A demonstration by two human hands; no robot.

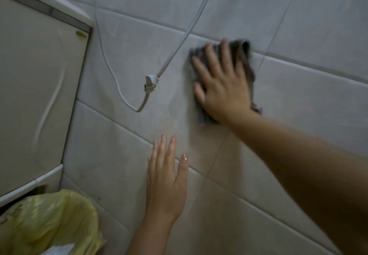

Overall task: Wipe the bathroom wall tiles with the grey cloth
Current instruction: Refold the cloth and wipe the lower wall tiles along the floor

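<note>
Grey cloth (pixel 246 55) sits flat against the wall tiles (pixel 298 99), pinned under my right hand (pixel 223 87). Right fingers (pixel 212 55) are spread wide and pressing, not curled; nothing is gripped, the cloth is held only by palm pressure on the tile. Cloth edges show above the fingertips and down the far side of the hand, blurred. Left hand (pixel 165 183) lies open lower down on the wall, fingers straight and close together, holding nothing; I judge it a brace.

Risks, as judgement:
- White cable (pixel 175 55) runs down the wall just beside the cloth, to a small clip (pixel 150 83), then loops below it. A sweep toward that side could snag the cable or pull the clip off the tile.
- Cloth is not gripped. If pressure eases, it could slide or bunch under the palm and drop.
- Tiles may be slick; the left hand could slip.

Room to move:
- To the right and upward, bare tile, no fittings seen up to the frame edge. Best direction for long strokes.
- To the left, cable first, then a white cabinet (pixel 39 85) closing off the wall at its edge.
- Lower left, a yellow bag (pixel 51 221) near the wall base limits low strokes there.
- Between my two hands, clear tile.
</note>
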